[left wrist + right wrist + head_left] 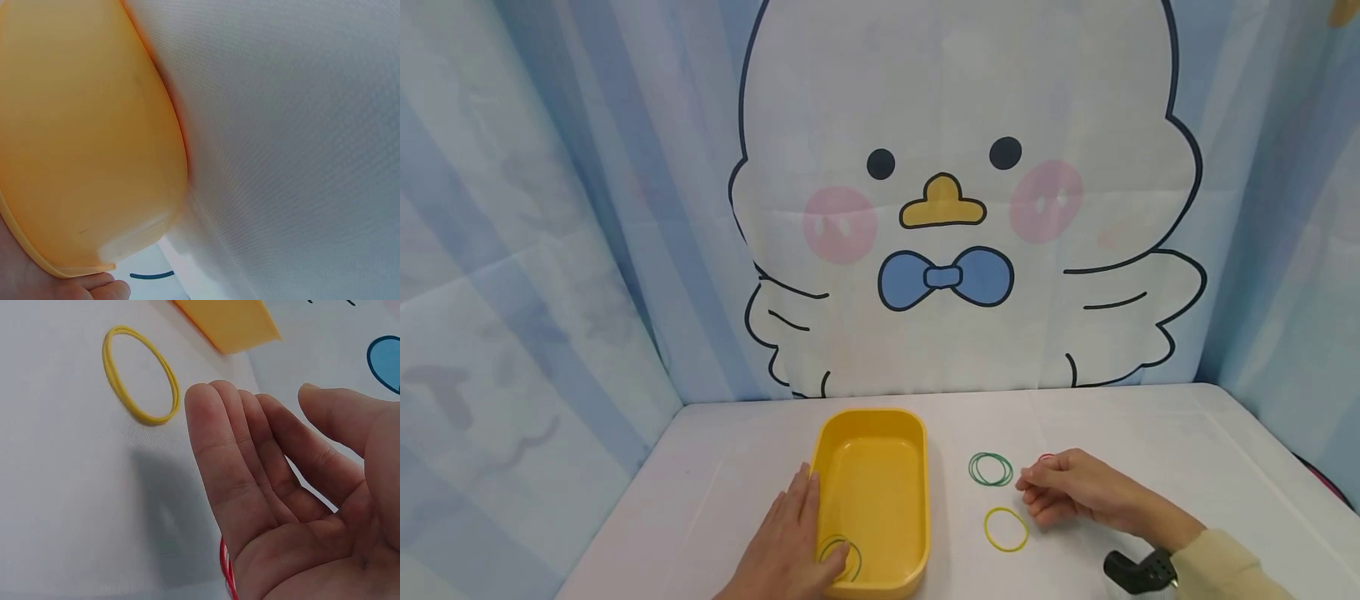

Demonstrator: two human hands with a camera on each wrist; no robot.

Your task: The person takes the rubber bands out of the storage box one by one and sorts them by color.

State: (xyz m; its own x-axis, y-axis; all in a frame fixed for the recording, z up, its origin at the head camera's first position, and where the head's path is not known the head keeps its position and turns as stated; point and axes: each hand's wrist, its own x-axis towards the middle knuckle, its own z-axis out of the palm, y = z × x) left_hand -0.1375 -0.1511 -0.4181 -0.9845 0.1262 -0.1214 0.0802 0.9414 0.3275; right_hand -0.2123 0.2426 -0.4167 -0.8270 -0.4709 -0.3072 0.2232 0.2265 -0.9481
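My left hand (792,537) rests along the left rim of a yellow tray (872,433), fingers straight, with the thumb over the inside. Beneath that thumb, green and yellowish rubber bands (859,560) lie on the tray floor. My right hand (1071,492) hovers right of the tray, fingers loosely bent; in the right wrist view thumb and fingertips are apart with nothing between them. Close to its fingertips are a yellow rubber band (111,374) and several green rubber bands (1007,472). A red rubber band (223,559) is mostly hidden behind the right hand.
A white cloth covers the table (737,450). Behind it hangs a curtain (940,350) with a cartoon bird, and more curtain closes both sides. A black device (1138,572) sits at the right wrist.
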